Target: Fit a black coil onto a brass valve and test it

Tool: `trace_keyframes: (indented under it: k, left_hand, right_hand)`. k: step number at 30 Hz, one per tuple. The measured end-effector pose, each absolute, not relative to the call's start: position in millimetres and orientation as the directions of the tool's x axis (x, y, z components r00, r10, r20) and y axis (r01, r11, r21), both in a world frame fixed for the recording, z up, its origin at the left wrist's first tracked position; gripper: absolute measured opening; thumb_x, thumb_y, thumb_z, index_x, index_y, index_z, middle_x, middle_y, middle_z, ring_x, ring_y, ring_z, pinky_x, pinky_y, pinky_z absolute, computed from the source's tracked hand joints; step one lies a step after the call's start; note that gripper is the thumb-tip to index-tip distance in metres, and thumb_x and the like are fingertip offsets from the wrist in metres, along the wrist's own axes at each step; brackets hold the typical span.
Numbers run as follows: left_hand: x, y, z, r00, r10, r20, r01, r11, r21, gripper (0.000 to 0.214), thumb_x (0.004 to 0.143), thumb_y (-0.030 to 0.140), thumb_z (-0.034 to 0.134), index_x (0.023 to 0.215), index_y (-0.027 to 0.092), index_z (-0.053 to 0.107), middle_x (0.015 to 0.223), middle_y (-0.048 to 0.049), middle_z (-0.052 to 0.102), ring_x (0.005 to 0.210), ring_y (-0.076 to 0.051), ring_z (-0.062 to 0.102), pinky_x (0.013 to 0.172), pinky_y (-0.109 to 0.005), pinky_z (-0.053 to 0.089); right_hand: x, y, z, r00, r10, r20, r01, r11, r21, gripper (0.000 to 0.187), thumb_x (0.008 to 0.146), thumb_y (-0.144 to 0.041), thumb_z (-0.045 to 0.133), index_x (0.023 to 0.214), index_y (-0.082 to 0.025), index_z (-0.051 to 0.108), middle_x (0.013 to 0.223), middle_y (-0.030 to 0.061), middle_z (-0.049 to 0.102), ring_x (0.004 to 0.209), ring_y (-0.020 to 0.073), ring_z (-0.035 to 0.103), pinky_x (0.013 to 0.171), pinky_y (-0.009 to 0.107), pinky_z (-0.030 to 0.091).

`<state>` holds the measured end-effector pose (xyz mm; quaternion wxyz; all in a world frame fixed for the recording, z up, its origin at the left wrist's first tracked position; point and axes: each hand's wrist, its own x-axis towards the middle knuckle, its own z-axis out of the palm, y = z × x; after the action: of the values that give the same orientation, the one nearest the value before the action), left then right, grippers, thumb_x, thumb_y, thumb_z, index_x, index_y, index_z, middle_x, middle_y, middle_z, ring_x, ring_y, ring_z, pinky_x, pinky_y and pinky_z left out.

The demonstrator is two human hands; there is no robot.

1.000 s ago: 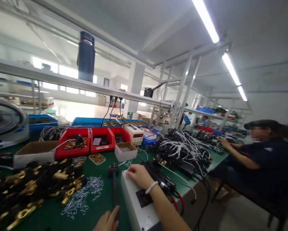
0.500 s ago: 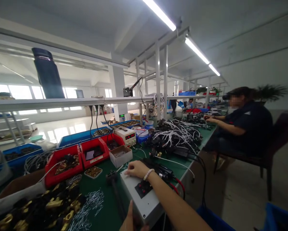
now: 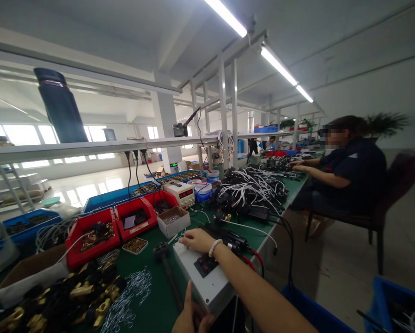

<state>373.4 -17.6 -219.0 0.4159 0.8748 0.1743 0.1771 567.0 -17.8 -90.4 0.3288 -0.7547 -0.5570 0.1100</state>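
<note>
A light grey control box (image 3: 212, 291) with a black panel (image 3: 205, 265) bearing red parts lies on the green bench top, close in front of me. My right hand (image 3: 198, 240), a beaded bracelet at its wrist, reaches over the box; its bent fingers close on the far end, their tips partly hidden. At the near left corner of the box is my left hand (image 3: 192, 317), index finger stretched along the side and thumb apart. Left of the box lies a black hammer-shaped tool (image 3: 167, 268). Black cylindrical parts (image 3: 233, 240) with red leads lie beyond my right wrist.
Red bins (image 3: 93, 238), a small carton of tiny metal parts (image 3: 173, 220) and a power supply (image 3: 180, 193) line the back. Brass fittings (image 3: 82, 291) and wire clips (image 3: 133, 291) lie left. Bundled cables (image 3: 249, 189) cover the right; a seated co-worker (image 3: 349, 166) works beyond.
The view has shifted slightly, and more of a blue crate shows at lower right. Both hands stay at the same places on the grey control box.
</note>
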Motion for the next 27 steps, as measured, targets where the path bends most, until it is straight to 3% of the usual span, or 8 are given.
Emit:
trace_keyframes:
  k: [7,18,27]
  left_hand:
    - [360,-19,-204,0.884,0.451,0.125,0.124,-0.483,0.867,0.072,0.088,0.031,0.041,0.152,0.011,0.013,0.091,-0.0044,0.067,0.083,-0.020,0.062,0.084,-0.032,0.046]
    - [349,-24,-187,0.937,0.306,0.167,-0.032,-0.402,0.915,0.079,0.087,0.031,0.043,0.152,0.008,0.005,0.095,-0.0050,0.065,0.091,-0.020,0.059,0.093,-0.038,0.042]
    - [350,-22,-179,0.884,0.448,0.137,-0.001,-0.291,0.957,0.063,0.090,0.035,0.043,0.147,0.011,0.029,0.097,-0.0059,0.066,0.090,-0.020,0.061,0.091,-0.037,0.045]
  right_hand:
    - [567,-16,-92,0.360,0.904,0.229,0.772,-0.151,-0.618,0.036,0.096,-0.042,0.054,0.073,-0.015,0.060,0.070,-0.0013,0.060,0.071,0.0152,0.060,0.075,0.033,0.049]
    - [573,-10,-99,0.368,0.910,0.190,0.720,-0.150,-0.677,0.041,0.099,-0.047,0.048,0.079,-0.014,0.062,0.076,0.0007,0.064,0.074,0.0158,0.063,0.077,0.035,0.051]
    - [572,-13,-97,0.363,0.913,0.187,0.719,-0.147,-0.679,0.040,0.099,-0.047,0.048,0.081,-0.014,0.063,0.078,0.0011,0.064,0.074,0.0157,0.063,0.077,0.035,0.051]
